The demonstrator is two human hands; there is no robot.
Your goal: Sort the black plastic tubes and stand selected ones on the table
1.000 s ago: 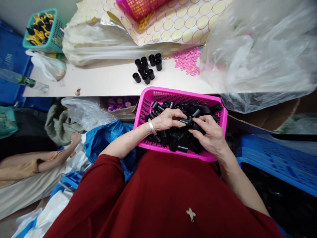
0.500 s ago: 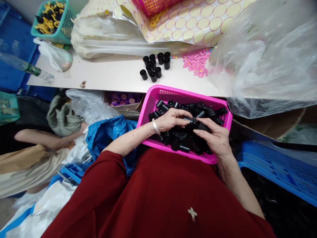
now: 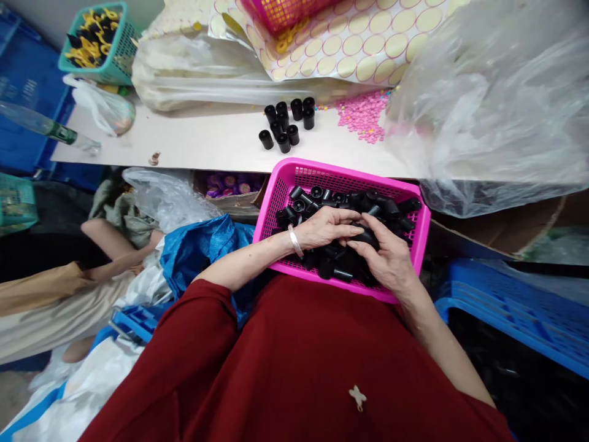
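White flat tabletop [image 3: 197,141] runs across, beyond both hands. Head view, sole view. Far side of the left hand [image 3: 324,227]: cluster of short black plastic cylinders [image 3: 283,143], standing on the tabletop. Beyond the right hand [image 3: 389,255]: flat heap of small pink beads [image 3: 361,113], then crumpled clear plastic bag [image 3: 488,104] farther out to its right. Stacked blue plastic crates [image 3: 510,307] right of the right forearm. Crinkled blue woven sheet [image 3: 197,248] left of the left wrist, other person's bare limb [image 3: 108,236] farther left.

Under both hands: bright pink rectangular mesh basket [image 3: 354,174], loaded with loose black plastic parts [image 3: 343,274], lying at mixed angles.

Right hand: thumb and fingers pinching a rounded dark black piece [image 3: 368,238]; that piece sits just above the loose parts. Left hand: fingers curled in, tips meeting the right fingertips. Can't tell whether it grips anything; contact hidden.

Step in hand, my read: two-handed fingertip work on that one piece, over the basket. Fitting, separating or checking, can't tell.

Next move, I'd say, calls for a firm right pinch, left fingertips lined up with the piece, and both hands clear of the loose parts below.
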